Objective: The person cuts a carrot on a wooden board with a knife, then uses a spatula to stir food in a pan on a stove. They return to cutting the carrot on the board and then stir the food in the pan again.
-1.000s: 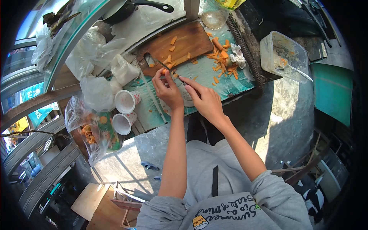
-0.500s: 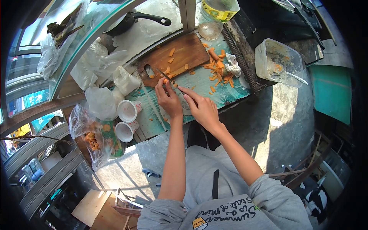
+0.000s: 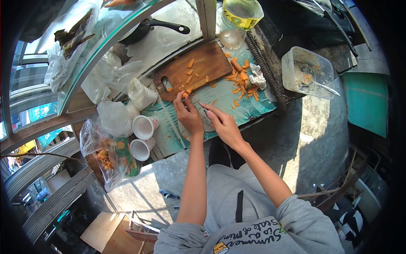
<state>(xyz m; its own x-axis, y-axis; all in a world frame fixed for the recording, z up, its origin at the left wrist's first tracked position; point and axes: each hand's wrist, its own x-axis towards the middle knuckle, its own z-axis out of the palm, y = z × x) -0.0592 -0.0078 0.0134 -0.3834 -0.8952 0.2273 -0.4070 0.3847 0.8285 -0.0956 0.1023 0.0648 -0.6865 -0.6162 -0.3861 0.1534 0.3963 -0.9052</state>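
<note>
My left hand [image 3: 189, 116] pinches a small orange carrot piece [image 3: 185, 95] at the near edge of the wooden cutting board [image 3: 205, 57]. A knife [image 3: 206, 110] is gripped in my right hand [image 3: 224, 127], just to the right of the left hand. Its blade points up and left toward the carrot and is hard to make out. Several cut carrot pieces [image 3: 190, 63] lie scattered on the board. Beyond its right end, a pile of carrot pieces [image 3: 242, 80] rests on the green tabletop [image 3: 169, 127], beside a crumpled white wad [image 3: 257, 76].
Two white cups [image 3: 143, 128] lie left of my hands, near plastic bags [image 3: 115, 118] and a clear bag of orange pieces [image 3: 102, 157]. At right stands a plastic tub [image 3: 292, 70] with a spoon. A black-handled pan [image 3: 169, 25] and a yellow-labelled container [image 3: 242, 15] are at the back.
The knife has drawn back from the carrot, down and to the right, with my right hand. My left hand stays by the board's edge with the carrot. The whole view has shifted slightly.
</note>
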